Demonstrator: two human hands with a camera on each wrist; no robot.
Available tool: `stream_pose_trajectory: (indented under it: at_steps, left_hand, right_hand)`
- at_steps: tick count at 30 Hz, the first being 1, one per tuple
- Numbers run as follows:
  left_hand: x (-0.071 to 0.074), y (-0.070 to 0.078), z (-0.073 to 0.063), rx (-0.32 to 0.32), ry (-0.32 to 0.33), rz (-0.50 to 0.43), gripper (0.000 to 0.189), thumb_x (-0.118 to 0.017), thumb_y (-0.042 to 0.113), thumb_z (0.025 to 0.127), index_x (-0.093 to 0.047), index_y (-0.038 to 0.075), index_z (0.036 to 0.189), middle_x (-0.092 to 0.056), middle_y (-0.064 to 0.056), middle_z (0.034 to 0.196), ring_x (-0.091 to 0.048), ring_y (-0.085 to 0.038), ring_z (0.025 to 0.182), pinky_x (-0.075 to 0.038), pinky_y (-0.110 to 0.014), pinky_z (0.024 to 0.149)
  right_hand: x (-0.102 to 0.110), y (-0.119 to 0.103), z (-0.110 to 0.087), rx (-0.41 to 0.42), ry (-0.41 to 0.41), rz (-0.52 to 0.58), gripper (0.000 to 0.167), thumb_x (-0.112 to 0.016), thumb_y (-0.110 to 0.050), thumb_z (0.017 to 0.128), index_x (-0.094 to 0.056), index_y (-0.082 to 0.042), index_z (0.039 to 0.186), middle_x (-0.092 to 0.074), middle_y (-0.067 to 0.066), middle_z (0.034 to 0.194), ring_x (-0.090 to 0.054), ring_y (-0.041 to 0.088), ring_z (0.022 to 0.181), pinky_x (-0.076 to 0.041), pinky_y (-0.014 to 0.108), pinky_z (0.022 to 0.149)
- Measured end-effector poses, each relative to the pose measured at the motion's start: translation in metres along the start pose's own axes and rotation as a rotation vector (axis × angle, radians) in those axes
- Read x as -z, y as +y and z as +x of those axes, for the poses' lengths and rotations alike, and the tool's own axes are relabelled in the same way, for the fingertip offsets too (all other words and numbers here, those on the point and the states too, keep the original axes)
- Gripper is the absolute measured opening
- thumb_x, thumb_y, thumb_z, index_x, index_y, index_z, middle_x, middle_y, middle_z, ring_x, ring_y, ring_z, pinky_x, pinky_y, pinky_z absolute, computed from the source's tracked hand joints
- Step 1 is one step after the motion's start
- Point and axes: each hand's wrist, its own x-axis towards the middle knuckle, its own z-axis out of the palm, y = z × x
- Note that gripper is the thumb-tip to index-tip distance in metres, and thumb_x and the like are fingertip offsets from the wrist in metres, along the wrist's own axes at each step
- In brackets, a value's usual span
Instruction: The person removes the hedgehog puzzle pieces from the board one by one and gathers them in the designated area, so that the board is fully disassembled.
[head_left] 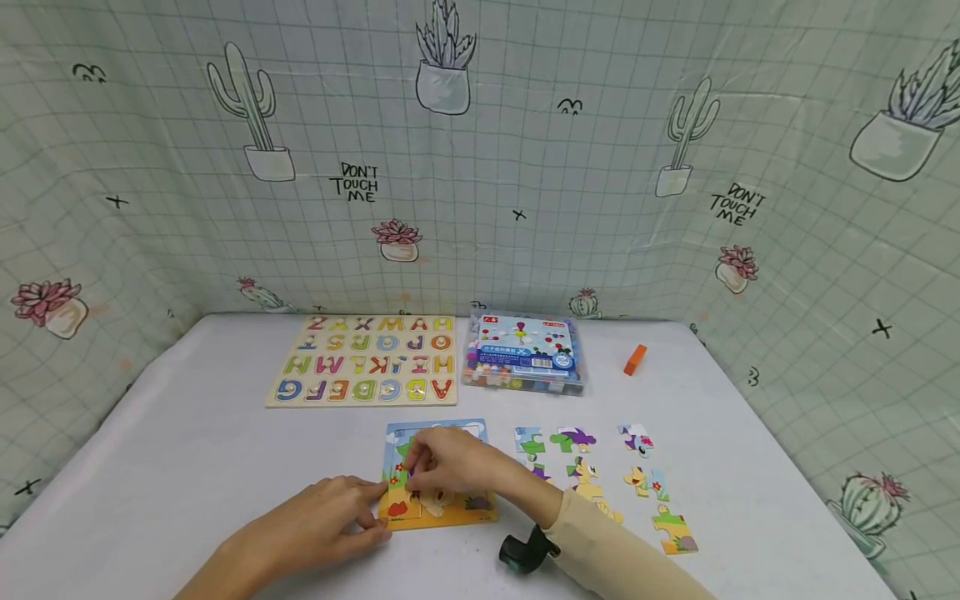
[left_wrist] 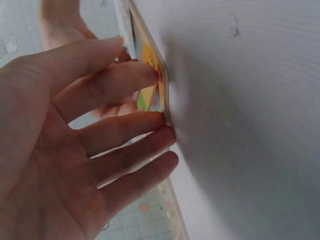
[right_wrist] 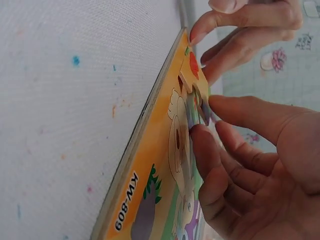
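A wooden jigsaw board (head_left: 442,523) with a cartoon picture lies at the front middle of the table. Over its left half, my right hand (head_left: 453,462) pinches a yellow puzzle piece (right_wrist: 202,90) between thumb and fingers. In the right wrist view that piece sits tilted, partly raised from the board. My left hand (head_left: 318,517) touches the board's left edge with its fingertips, the fingers extended and spread in the left wrist view. Part of the board's picture is hidden under the right hand.
Several loose puzzle pieces (head_left: 675,531) lie right of the board, some partly behind the right forearm. Farther back are a wooden letter board (head_left: 362,366), a clear box (head_left: 525,354) of colourful parts and an orange block (head_left: 635,360). A black device (head_left: 525,552) sits at the right wrist.
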Motion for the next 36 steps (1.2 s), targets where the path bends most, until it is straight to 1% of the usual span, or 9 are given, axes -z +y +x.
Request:
stream_pose_trajectory:
  at_steps: [5, 11, 15, 19, 23, 28, 36]
  left_hand:
    - [0.000, 0.000, 0.001, 0.008, 0.009, 0.007, 0.025, -0.068, 0.041, 0.090, -0.081, 0.023, 0.081, -0.068, -0.016, 0.125, -0.065, -0.032, 0.115, -0.053, -0.053, 0.092]
    - [0.001, -0.001, 0.004, 0.034, -0.013, -0.025, 0.025, -0.069, 0.041, 0.089, -0.081, 0.021, 0.081, -0.068, -0.017, 0.125, -0.065, -0.034, 0.115, -0.053, -0.054, 0.092]
    - [0.001, -0.002, 0.004, 0.035, -0.018, -0.034, 0.025, -0.069, 0.040, 0.089, -0.081, 0.020, 0.080, -0.068, -0.018, 0.123, -0.065, -0.034, 0.114, -0.053, -0.054, 0.091]
    - [0.002, -0.003, 0.004, 0.035, -0.017, -0.031, 0.025, -0.069, 0.041, 0.090, -0.081, 0.021, 0.080, -0.068, -0.017, 0.124, -0.066, -0.033, 0.114, -0.053, -0.054, 0.091]
    - [0.002, -0.004, 0.004, 0.034, -0.006, -0.008, 0.026, -0.068, 0.042, 0.090, -0.081, 0.022, 0.081, -0.068, -0.015, 0.124, -0.066, -0.032, 0.113, -0.054, -0.052, 0.090]
    - [0.002, -0.004, 0.005, 0.035, -0.002, 0.004, 0.025, -0.068, 0.042, 0.089, -0.081, 0.021, 0.083, -0.068, -0.014, 0.124, -0.066, -0.031, 0.113, -0.054, -0.052, 0.089]
    - [0.000, -0.004, 0.010, 0.058, -0.025, -0.020, 0.024, -0.071, 0.040, 0.088, -0.081, 0.019, 0.085, -0.068, -0.014, 0.125, -0.066, -0.033, 0.113, -0.053, -0.052, 0.092]
  right_hand:
    - [0.000, -0.001, 0.001, 0.014, 0.022, 0.023, 0.012, -0.075, -0.015, 0.087, -0.066, -0.012, 0.095, -0.070, -0.007, 0.075, -0.060, 0.000, 0.063, -0.048, 0.015, 0.059]
    - [0.000, -0.002, 0.001, 0.051, -0.015, 0.022, 0.014, -0.070, -0.015, 0.090, -0.069, -0.011, 0.104, -0.069, -0.007, 0.076, -0.057, 0.000, 0.063, -0.048, 0.014, 0.060]
    - [0.001, -0.003, 0.000, 0.071, -0.026, 0.030, 0.013, -0.069, -0.015, 0.092, -0.069, -0.011, 0.105, -0.070, -0.005, 0.076, -0.060, 0.002, 0.063, -0.049, 0.015, 0.059]
    - [0.005, -0.005, -0.002, 0.096, -0.033, 0.033, 0.012, -0.067, -0.015, 0.093, -0.069, -0.011, 0.105, -0.071, -0.004, 0.077, -0.065, 0.006, 0.065, -0.051, 0.015, 0.061]
    - [0.011, -0.005, -0.005, 0.110, -0.038, 0.018, 0.013, -0.067, -0.015, 0.093, -0.068, -0.012, 0.106, -0.071, -0.004, 0.079, -0.066, 0.008, 0.068, -0.051, 0.015, 0.063]
    - [0.017, 0.000, -0.012, 0.117, -0.031, 0.014, 0.015, -0.067, -0.015, 0.093, -0.069, -0.010, 0.107, -0.072, -0.001, 0.081, -0.066, 0.008, 0.067, -0.052, 0.016, 0.062]
    - [0.032, 0.015, -0.030, 0.121, 0.007, 0.022, 0.012, -0.068, -0.017, 0.093, -0.069, -0.013, 0.103, -0.072, -0.001, 0.083, -0.064, 0.005, 0.069, -0.051, 0.016, 0.067]
